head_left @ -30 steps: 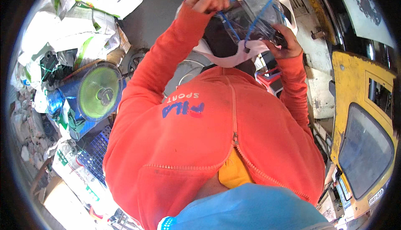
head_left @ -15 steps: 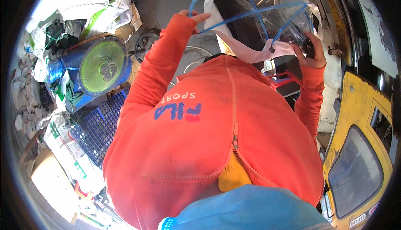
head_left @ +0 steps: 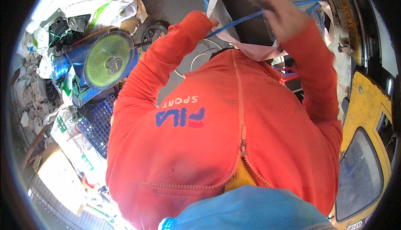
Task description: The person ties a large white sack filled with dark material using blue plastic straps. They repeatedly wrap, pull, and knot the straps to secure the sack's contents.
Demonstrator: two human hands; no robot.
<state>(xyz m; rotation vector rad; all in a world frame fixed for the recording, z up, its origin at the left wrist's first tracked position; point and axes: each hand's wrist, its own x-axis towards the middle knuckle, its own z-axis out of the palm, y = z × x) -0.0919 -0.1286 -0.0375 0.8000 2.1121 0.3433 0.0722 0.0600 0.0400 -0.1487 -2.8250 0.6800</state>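
A blue plastic strap (head_left: 240,21) stretches across a white plastic bag (head_left: 255,51), whose pale rim loops around clear plastic film and dark contents. My left hand (head_left: 214,22) is mostly covered by its orange sleeve; the fingers showing are closed at the strap's left end. A loose curl of the strap hangs beyond that hand. Over the bag's middle, my right hand (head_left: 286,17) is smeared by motion, its fingers bent near the strap. Whether they grip it cannot be made out.
A green-bladed fan (head_left: 109,60) stands on the left beside a blue plastic crate (head_left: 100,123). White sacks (head_left: 92,4) pile up at the far left. A yellow machine door with a window (head_left: 363,146) stands at right. Red handles (head_left: 287,74) show under the bag.
My right hand has left the bag's near right rim and moved up and left over the strap. My left hand has shifted slightly right and its fingers are now more hidden.
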